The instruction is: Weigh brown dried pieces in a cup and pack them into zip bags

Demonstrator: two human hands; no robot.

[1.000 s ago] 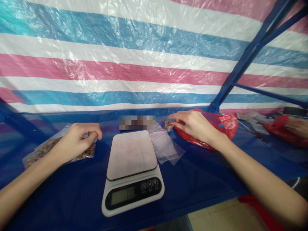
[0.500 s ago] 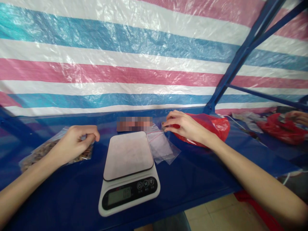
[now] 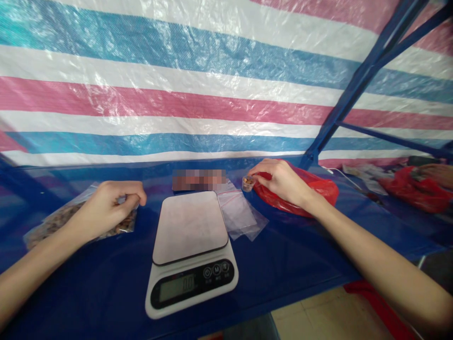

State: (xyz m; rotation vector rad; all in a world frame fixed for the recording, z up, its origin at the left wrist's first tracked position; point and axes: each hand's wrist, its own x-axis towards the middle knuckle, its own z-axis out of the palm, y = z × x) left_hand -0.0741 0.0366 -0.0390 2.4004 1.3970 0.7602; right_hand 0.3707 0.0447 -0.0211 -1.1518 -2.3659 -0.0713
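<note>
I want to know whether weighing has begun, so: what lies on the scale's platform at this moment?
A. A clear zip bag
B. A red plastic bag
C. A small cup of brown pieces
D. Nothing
D: the platform of the scale is bare; the small cup is in the right hand, the clear zip bags lie beside the scale, and the red plastic bag sits farther right.

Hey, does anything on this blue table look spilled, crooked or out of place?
Nothing stands out. The scale sits flat with a bare platform, the clear bags lie flat beside it, and no contents show spilled on the table.
</note>
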